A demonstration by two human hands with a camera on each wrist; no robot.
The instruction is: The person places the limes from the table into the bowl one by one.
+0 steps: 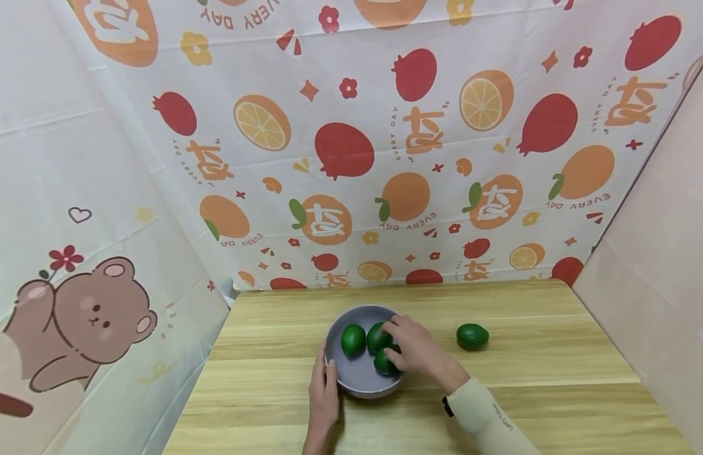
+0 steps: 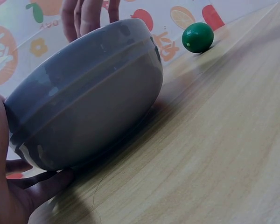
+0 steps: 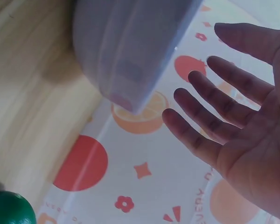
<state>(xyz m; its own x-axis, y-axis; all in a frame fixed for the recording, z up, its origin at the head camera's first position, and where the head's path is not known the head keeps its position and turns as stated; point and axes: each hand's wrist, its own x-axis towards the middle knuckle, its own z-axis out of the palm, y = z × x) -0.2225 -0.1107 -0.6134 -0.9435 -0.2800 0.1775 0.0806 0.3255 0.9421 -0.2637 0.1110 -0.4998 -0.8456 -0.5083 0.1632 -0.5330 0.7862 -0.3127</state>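
Note:
A grey bowl (image 1: 360,381) stands on the table with three green limes inside: one lime (image 1: 353,341) at the left, a second (image 1: 376,339) and a third (image 1: 384,363) towards the right. My left hand (image 1: 324,395) holds the bowl's left side, thumb by the rim; the left wrist view shows fingers (image 2: 49,186) low against its base. Over the bowl's right rim reaches my right hand (image 1: 415,346), its fingertips above the two right-hand limes. In the right wrist view this hand (image 3: 252,144) has its fingers spread, with nothing between them.
Another lime (image 1: 473,337) lies on the wooden table (image 1: 533,404), right of the bowl. A fruit-print cloth (image 1: 351,82) hangs behind the table's back edge. A bear-print cloth (image 1: 175,303) is at the left and a pale cloth (image 1: 659,253) at the right.

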